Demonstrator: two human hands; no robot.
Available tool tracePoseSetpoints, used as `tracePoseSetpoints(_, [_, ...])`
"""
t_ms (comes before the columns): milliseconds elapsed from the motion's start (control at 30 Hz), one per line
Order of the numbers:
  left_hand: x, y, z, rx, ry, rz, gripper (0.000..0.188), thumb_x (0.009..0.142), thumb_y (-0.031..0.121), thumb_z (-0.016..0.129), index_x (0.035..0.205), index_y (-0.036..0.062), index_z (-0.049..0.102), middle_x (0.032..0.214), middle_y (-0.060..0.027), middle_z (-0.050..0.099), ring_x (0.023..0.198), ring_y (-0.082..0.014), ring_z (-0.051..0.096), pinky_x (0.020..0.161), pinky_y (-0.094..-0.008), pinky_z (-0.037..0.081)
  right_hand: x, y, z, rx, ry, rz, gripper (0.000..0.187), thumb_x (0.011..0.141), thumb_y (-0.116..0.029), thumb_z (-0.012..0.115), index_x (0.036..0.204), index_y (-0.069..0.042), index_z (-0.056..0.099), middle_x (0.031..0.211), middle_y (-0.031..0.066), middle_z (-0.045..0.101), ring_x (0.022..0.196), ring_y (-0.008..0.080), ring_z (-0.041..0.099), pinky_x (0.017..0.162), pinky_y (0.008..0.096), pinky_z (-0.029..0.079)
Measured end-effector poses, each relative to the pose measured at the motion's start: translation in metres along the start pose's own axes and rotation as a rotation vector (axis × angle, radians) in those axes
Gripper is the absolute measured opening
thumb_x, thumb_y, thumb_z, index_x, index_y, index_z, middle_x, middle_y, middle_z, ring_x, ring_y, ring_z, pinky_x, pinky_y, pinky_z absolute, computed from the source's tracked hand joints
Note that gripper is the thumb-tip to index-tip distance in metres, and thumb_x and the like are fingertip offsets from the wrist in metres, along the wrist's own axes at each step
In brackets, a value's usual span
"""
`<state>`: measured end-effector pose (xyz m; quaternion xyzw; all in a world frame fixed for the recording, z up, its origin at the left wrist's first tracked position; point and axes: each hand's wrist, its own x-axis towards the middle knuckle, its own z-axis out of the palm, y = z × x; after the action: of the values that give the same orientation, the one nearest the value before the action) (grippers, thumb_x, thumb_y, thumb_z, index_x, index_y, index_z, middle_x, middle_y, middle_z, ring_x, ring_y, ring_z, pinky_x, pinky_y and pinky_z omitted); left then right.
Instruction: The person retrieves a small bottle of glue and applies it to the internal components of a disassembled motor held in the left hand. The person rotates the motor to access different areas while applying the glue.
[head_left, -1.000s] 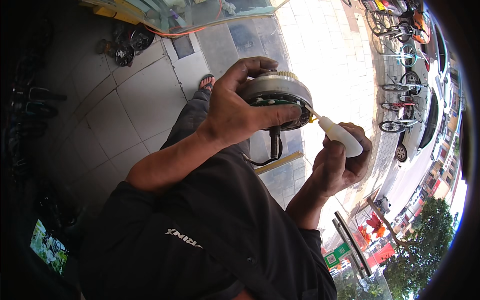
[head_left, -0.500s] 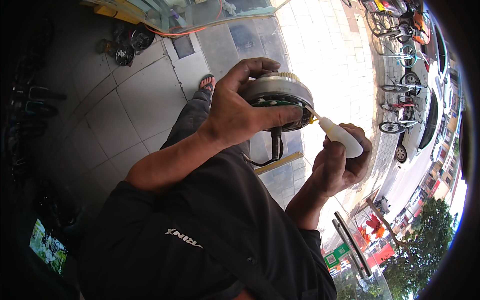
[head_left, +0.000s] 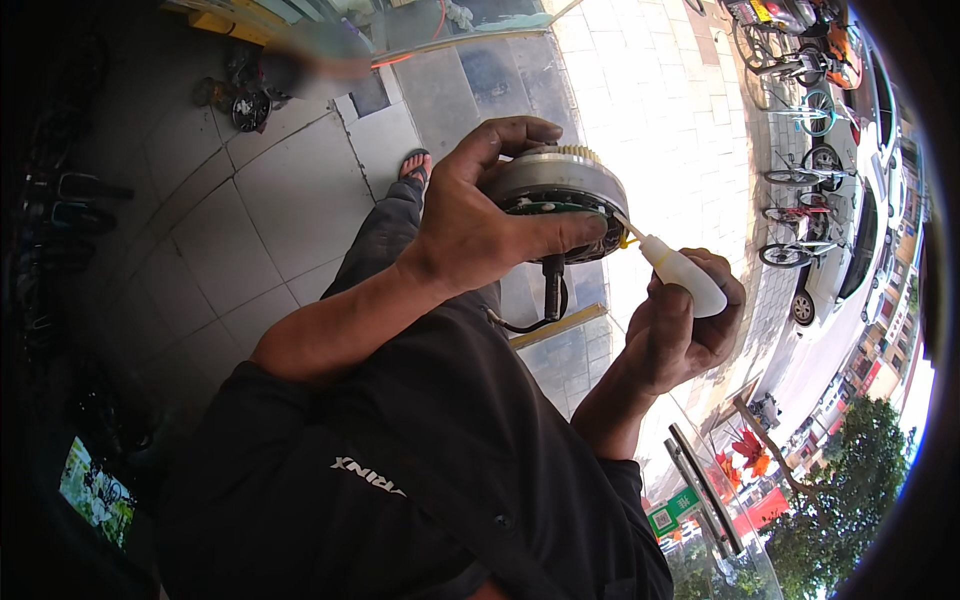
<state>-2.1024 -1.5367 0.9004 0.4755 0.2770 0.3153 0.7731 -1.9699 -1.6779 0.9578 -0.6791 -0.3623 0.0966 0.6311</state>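
Observation:
My left hand (head_left: 470, 215) grips a round metal motor (head_left: 560, 183), thumb across its near side and fingers curled behind the far edge. A pale toothed gear (head_left: 570, 153) tops the motor, and part of a green circuit board shows along its underside. From below hangs a black shaft (head_left: 553, 285) with a cable looping off it. Pinched in my right hand (head_left: 690, 315) is a small white squeeze bottle (head_left: 690, 282), tilted with its thin nozzle at the motor's right rim. Whether the tip touches the metal, or anything comes out, I cannot tell.
Dark round parts (head_left: 250, 108) lie on the tiled floor at upper left, near a glass case (head_left: 460, 20). Parked bicycles (head_left: 800, 180) and cars line the street at right. A glass door with a metal handle (head_left: 705, 490) stands at lower right.
A blurred dark shape now shows at upper left over the floor parts, where none was before. Both hands, the motor and the bottle hold nearly the same place.

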Motion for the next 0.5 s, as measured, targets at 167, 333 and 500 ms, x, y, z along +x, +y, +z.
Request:
tracePoseSetpoints(167, [0.0015, 0.0014, 0.0008, 0.005, 0.002, -0.007, 0.076, 0.074, 0.022, 0.097, 0.132, -0.0024, 0.053, 0.117, -0.0182, 0.068, 0.104, -0.0263, 0.075, 0.088, -0.0331, 0.066, 0.0014, 0.0, 0.0007, 0.0, 0.004, 0.008, 0.039, 0.093, -0.026, 0.08, 0.11, 0.003, 0.059, 0.094, 0.0146, 0.066, 0.089, 0.0213, 0.062, 0.078, 0.031, 0.05])
tracePoseSetpoints(333, [0.0035, 0.0006, 0.0011, 0.002, 0.005, -0.002, 0.076, 0.075, 0.021, 0.096, 0.132, -0.0023, 0.053, 0.117, -0.0185, 0.068, 0.104, -0.0266, 0.075, 0.087, -0.033, 0.066, 0.0052, -0.0023, 0.0012, 0.001, -0.002, 0.015, 0.039, 0.093, -0.027, 0.08, 0.11, 0.002, 0.059, 0.093, 0.0144, 0.066, 0.088, 0.0211, 0.062, 0.077, 0.0306, 0.05])
tracePoseSetpoints(500, [0.0048, 0.0021, 0.0, 0.021, -0.006, 0.002, 0.076, 0.075, 0.023, 0.096, 0.132, -0.0024, 0.053, 0.117, -0.0194, 0.068, 0.104, -0.0272, 0.075, 0.087, -0.0333, 0.066, 0.005, -0.0016, 0.001, -0.011, 0.007, 0.013, 0.039, 0.093, -0.027, 0.08, 0.11, 0.002, 0.059, 0.093, 0.014, 0.066, 0.088, 0.021, 0.062, 0.077, 0.0307, 0.049])
